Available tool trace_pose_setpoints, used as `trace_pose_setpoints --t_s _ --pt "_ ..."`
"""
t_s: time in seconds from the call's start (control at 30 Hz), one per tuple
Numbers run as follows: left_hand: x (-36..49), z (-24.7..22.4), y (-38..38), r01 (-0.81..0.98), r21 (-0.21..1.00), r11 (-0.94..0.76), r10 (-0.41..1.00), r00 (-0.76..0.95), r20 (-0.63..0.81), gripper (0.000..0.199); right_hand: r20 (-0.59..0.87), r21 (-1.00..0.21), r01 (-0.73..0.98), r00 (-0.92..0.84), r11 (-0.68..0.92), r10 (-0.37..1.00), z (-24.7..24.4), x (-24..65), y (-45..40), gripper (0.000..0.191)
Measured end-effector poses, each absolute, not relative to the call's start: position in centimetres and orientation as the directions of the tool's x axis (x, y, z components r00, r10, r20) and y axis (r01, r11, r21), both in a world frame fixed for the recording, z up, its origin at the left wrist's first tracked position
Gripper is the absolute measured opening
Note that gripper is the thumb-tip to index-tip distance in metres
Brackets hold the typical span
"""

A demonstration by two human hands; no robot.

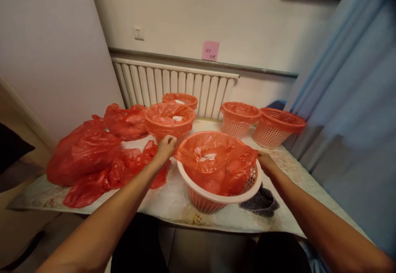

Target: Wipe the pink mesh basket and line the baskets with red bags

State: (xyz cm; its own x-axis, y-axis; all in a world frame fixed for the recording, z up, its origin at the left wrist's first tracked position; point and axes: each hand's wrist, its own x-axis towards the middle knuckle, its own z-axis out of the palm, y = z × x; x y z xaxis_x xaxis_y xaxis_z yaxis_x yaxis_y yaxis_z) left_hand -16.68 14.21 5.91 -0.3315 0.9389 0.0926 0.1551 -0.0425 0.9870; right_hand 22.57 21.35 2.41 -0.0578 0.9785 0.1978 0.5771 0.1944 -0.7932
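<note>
One red bag (218,165) in the head view, stretched left to right across the mouth of the near basket (204,202). At its left corner, the left hand (167,145), curled closed and seemingly clamped on the film, fingertips partly hidden. At its right corner, the right hand (265,162), pinched together on the film just outside the basket's right side. Lining sunk into the basket and apparently laid over the far rim, but inside the near rim, leaving that pale edge and some holes at the near right bare. Most telling relation, by judgement: long axis of the taut film running from hand to hand, with the bare rim on the near side of both grips. Bag directly between the hands, neither clearly nearer.

Just beyond the left hand, a lined basket (170,129), with a smaller lined basket (190,100) behind. At far right, two more baskets (269,136) side by side. Loose red bags (80,153) heaped at left on the table (167,207); dark cloth (262,202) beside the near basket, below the right hand.
</note>
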Motion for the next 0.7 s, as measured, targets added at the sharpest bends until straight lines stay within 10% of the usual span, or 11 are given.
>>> trace_pose_setpoints --t_s 0.17,0.3,0.43,0.7 --pt "-16.0 7.8 7.9 0.643 0.553 -0.53 0.754 0.06 0.654 0.031 0.449 -0.703 0.584 -0.078 0.406 0.89 7.2 23.9 19.1 0.029" --pt "-14.1 7.9 5.3 0.694 0.247 -0.676 0.658 0.418 0.626 0.046 0.587 -0.285 0.547 -0.55 0.787 0.594 9.4 20.1 15.2 0.041" --pt "-13.0 7.4 5.4 0.8 0.168 -0.575 0.72 0.398 0.568 0.015 0.517 0.071 0.598 -0.707 0.798 0.483 9.7 16.9 13.5 0.028" --pt "-13.5 6.7 2.7 0.831 0.042 -0.554 0.618 0.377 0.69 0.029 0.586 0.142 0.588 -0.698 0.796 0.411 10.0 19.4 9.5 0.018"
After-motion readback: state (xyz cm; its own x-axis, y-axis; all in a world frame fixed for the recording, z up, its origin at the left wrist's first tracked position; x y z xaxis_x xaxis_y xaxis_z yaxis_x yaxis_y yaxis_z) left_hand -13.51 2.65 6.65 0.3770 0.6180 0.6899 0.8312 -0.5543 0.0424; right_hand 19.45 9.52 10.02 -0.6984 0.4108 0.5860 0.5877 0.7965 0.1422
